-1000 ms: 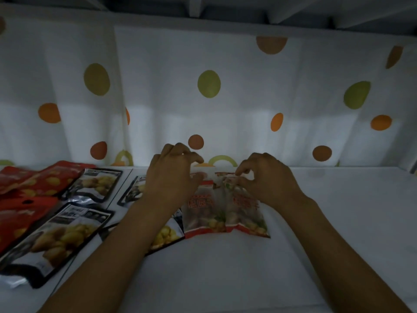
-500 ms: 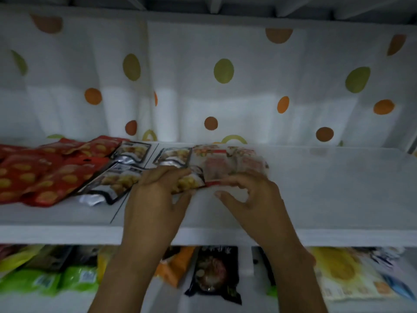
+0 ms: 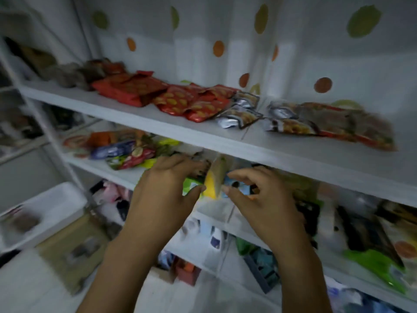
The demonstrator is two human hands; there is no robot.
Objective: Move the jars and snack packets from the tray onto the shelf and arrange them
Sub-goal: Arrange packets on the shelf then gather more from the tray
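The top shelf (image 3: 180,134) is a flat white board with a straight front edge, tilted in this view. On it lie the snack packets, all flat. Toward its left are glossy red packets (image 3: 194,102) printed with yellow shapes, overlapping one another. At its middle are crinkled packets with silver foil ends (image 3: 239,116). Toward its right sits a pair of clear packets with red trim (image 3: 352,127), their lower corners close to the shelf's front edge. Bare board shows along that front edge and at the shelf's far right.

Behind the top shelf hangs a soft white cloth (image 3: 293,53) with orange and green spots, falling in folds.

Below the top shelf's front edge both hands hover apart. The left hand (image 3: 167,190) is spread wide with its thumb out, and it holds nothing. The right hand (image 3: 264,199) has loosely bent fingers and also holds nothing. Between them, under the top shelf, a yellow packet (image 3: 213,186) stands on edge, blurred.

Far below and left of the top shelf sits a white plastic tub (image 3: 45,206) with rounded corners.
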